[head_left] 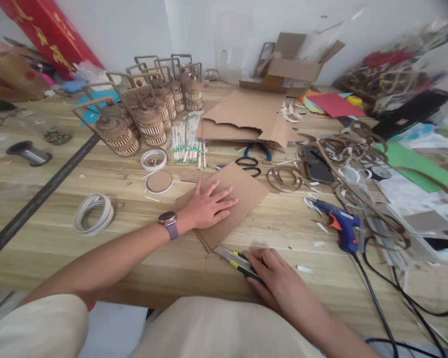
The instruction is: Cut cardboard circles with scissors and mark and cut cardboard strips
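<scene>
My left hand (pixel 212 205) lies flat with its fingers spread on a piece of brown cardboard (pixel 242 199). In my right hand (pixel 271 273) is a yellow and black utility knife (pixel 242 264), its blade out and its tip close to the cardboard's near corner. Whether the tip touches the cardboard I cannot tell. Just beyond the cardboard lie black-handled scissors (pixel 248 166), partly covered by it. A round cardboard disc in a white ring (pixel 159 182) rests left of the cardboard, and a stack of pale rings (pixel 93 214) sits farther left.
Several woven lidded baskets with handles (pixel 149 117) stand at the back left. Paper-wrapped sticks (pixel 186 139) lie beside a torn cardboard sheet (pixel 246 112). On the right are a blue glue gun (pixel 339 223) with its cord, a phone (pixel 318 164) and coiled brown strips (pixel 283 178).
</scene>
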The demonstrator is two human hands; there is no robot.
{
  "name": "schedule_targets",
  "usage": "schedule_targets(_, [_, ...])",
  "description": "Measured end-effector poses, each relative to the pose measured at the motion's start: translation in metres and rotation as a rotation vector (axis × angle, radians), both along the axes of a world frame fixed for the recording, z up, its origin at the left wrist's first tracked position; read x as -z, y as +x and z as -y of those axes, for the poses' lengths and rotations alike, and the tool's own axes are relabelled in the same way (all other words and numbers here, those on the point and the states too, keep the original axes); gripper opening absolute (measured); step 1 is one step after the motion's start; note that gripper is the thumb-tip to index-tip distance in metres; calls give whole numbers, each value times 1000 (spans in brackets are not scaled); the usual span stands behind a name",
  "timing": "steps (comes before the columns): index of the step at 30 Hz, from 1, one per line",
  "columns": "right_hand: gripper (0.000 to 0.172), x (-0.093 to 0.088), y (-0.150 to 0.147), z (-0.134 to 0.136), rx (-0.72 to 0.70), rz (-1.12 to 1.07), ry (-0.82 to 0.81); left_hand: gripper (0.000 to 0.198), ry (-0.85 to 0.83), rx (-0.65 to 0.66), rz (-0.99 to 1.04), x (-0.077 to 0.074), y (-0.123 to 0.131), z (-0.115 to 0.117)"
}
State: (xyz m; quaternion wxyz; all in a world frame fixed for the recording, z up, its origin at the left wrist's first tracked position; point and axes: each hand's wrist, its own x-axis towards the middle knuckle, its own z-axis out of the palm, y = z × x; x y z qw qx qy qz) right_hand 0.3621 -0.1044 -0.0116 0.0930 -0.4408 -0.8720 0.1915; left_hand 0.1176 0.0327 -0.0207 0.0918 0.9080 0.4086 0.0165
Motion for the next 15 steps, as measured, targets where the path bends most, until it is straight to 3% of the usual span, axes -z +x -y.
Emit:
schedule_targets(6, [41, 1, 17, 4, 33, -35, -13, 51, 30, -16, -13, -1, -3, -3])
schedule_targets(11, [37, 9, 48, -9, 272, 2, 134, 56, 242, -354, 82, -3, 1, -15])
schedule_targets(15, [39, 12, 53, -21, 361, 47, 189, 56, 290, -482, 82, -1, 6, -22])
